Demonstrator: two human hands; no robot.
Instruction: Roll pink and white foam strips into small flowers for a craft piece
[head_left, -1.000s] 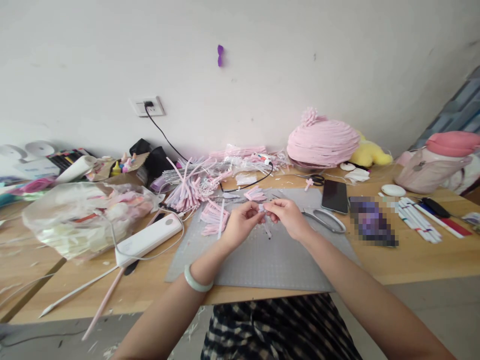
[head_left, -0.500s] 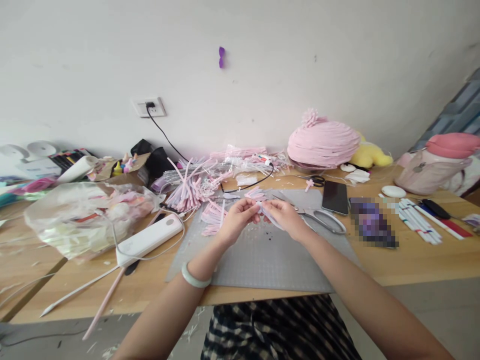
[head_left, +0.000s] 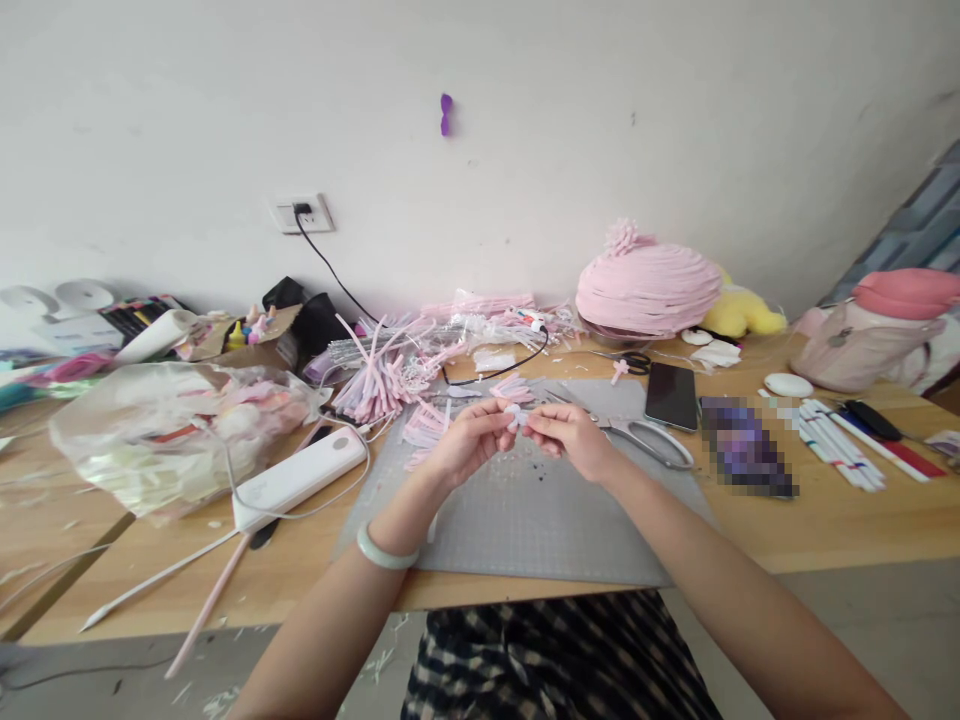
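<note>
Above the grey cutting mat (head_left: pixel 510 530), my two hands come together over one small piece. It is a pale, whitish-lavender pipe cleaner (head_left: pixel 516 414), bent into a little curl. My left hand (head_left: pixel 471 440) pinches it from one side, and my right hand (head_left: pixel 576 440) holds its other side between thumb and finger. Behind my left hand lie short pink and white pipe cleaner pieces (head_left: pixel 424 430). Just beyond the hands is another small bunch of pink pieces (head_left: pixel 512 388). Grey-handled scissors (head_left: pixel 652 442) rest right of my right hand.
At the back sit a pile of pink pipe cleaners (head_left: pixel 375 385) and a large pink wrapped dome (head_left: pixel 645 288). A clear plastic bag (head_left: pixel 165 440) and a white glue gun-like or power device (head_left: pixel 300 480) are left. A phone (head_left: pixel 670 395) and white markers (head_left: pixel 840 445) lie right.
A pale strip trailing under my right hand no longer shows there. The fingertips have parted slightly, so the curled pipe cleaner between them is more visible.
</note>
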